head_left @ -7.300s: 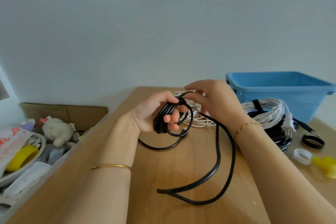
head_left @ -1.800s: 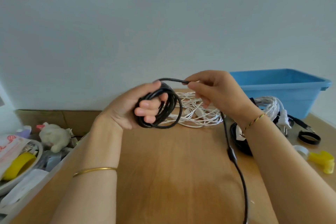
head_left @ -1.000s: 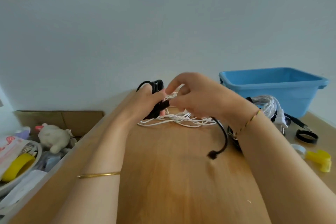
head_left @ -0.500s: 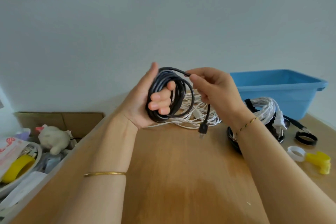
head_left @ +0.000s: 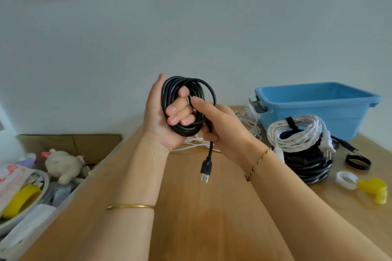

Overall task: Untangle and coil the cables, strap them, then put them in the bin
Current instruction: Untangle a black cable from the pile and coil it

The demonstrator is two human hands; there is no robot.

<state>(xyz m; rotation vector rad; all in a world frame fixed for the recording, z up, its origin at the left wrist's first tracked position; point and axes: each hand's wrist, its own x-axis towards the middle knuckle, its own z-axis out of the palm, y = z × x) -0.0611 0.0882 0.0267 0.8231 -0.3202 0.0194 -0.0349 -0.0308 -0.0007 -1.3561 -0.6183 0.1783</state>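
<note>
My left hand (head_left: 161,116) is raised above the wooden table (head_left: 191,207), fingers closed through a coiled black cable (head_left: 186,127). My right hand (head_left: 222,127) grips the loose tail of that cable just beside the coil. The tail hangs down and ends in a USB plug (head_left: 205,170) above the table. A blue bin (head_left: 318,108) stands at the back right. In front of it a strapped white cable coil (head_left: 297,133) lies on a black cable coil (head_left: 307,165). A loose tangle of thin white cable (head_left: 246,121) lies behind my hands, partly hidden.
A black strap ring (head_left: 358,162), a white strap ring (head_left: 346,182) and a yellow piece (head_left: 374,189) lie near the right edge. Left of the table, lower down, sit a cardboard box (head_left: 74,144), a white plush toy (head_left: 61,165) and clutter.
The long trailing cable has been wound into the coil in my left hand. Only a short tail with the plug hangs now. My right hand has moved in against the coil.
</note>
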